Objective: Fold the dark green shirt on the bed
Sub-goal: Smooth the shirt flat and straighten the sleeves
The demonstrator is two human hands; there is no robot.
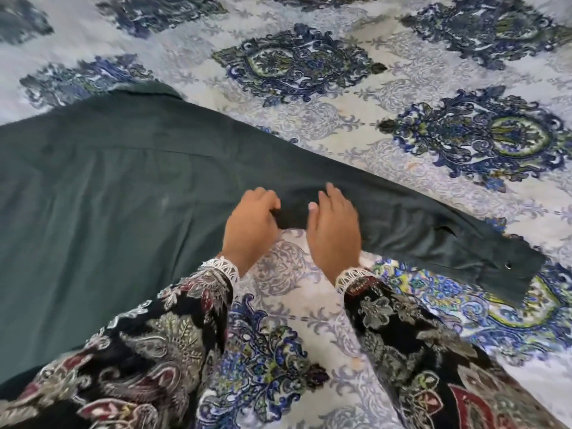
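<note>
Both hands on dark green shirt, left hand fingers curled gripping fabric, right hand fingers flat, shirt's left side cropped

Dark green shirt; blue-and-white paisley bedspread; black floral sleeves.

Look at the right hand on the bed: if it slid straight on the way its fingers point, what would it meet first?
The right hand points up the picture, across the dark green shirt at its sleeve. It would probably cross the sleeve's far edge first, then bare patterned bedspread; nothing else shows in that line.
</note>
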